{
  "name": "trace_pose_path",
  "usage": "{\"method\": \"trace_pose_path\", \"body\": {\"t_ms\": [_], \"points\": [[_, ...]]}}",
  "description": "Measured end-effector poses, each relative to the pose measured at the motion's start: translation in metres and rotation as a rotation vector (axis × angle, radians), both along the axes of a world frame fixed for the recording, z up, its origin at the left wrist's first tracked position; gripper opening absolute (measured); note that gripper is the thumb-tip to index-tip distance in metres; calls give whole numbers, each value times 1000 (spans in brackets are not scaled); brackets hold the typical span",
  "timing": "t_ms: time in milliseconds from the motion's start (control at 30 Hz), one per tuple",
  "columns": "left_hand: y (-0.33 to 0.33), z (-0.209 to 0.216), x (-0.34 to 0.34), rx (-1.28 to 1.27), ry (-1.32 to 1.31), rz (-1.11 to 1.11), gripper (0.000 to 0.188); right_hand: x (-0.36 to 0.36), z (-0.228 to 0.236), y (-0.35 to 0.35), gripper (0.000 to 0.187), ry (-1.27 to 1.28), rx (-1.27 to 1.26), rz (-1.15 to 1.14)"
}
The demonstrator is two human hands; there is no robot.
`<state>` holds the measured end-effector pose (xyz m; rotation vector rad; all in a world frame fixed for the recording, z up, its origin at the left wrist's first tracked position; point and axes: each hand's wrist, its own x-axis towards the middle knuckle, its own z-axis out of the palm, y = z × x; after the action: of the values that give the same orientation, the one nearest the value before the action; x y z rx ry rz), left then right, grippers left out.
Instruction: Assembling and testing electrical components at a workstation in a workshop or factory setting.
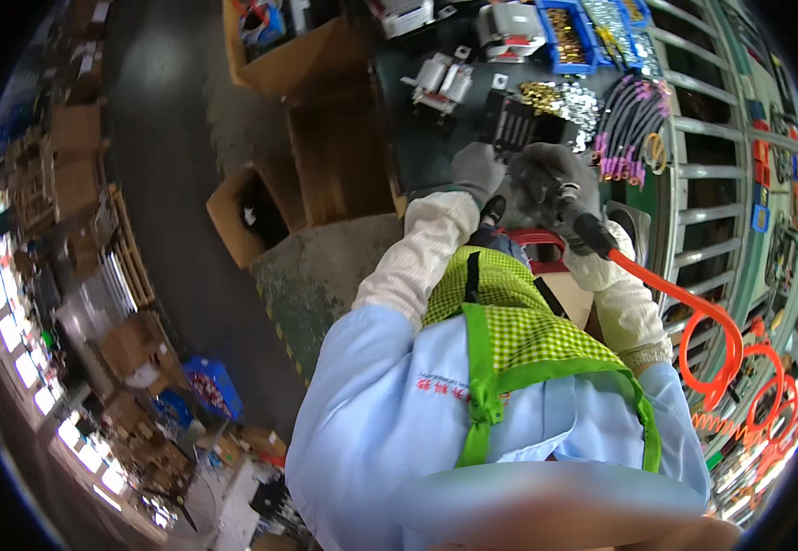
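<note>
My right hand (pixel 553 174), in a grey glove, is wrapped round a dark air tool (pixel 568 195). An orange-red air hose (pixel 661 283) runs from the tool's rear end. My left hand (pixel 478 171), also gloved in grey, is closed at the near corner of a black slotted part (pixel 513 125) on the dark bench; its fingertips are partly hidden. Loose brass and silver fasteners (pixel 564 103) lie beyond the right hand. To their right is a row of short black cables (pixel 633 124) with pink ends.
Blue bins (pixel 566 37) of small metal parts stand at the bench's far side. Metal assemblies (pixel 441 83) sit left of them. Open cardboard boxes (pixel 339 151) stand left of the bench. Metal roller bars (pixel 707 172) line the right, where the hose hangs in coils.
</note>
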<state>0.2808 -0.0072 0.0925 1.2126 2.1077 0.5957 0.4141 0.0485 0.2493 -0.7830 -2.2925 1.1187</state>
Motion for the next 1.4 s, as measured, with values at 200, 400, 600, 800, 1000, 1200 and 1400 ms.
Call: {"method": "trace_pose_path", "body": {"t_ms": [200,400,600,800,1000,1200,1400], "points": [[-18,8,7,46,19,100,40,16,16,-4,49,314,-195,-45],[-63,-1,-3,244,-1716,603,18,63,37,-3,54,338,-179,-22],[-49,10,8,22,-1853,580,19,80,30,-18,60,302,-156,-59],[-28,-4,30,-38,-1941,565,26,97,29,-22,60,296,-175,-115],[-33,2,22,1,-2150,805,27,91,16,-17,61,331,-233,-75],[-17,9,37,-15,-2287,733,28,94,25,-14,59,324,-192,-111],[-19,10,41,28,-2364,769,30,89,8,-16,59,351,-190,-98]]}}
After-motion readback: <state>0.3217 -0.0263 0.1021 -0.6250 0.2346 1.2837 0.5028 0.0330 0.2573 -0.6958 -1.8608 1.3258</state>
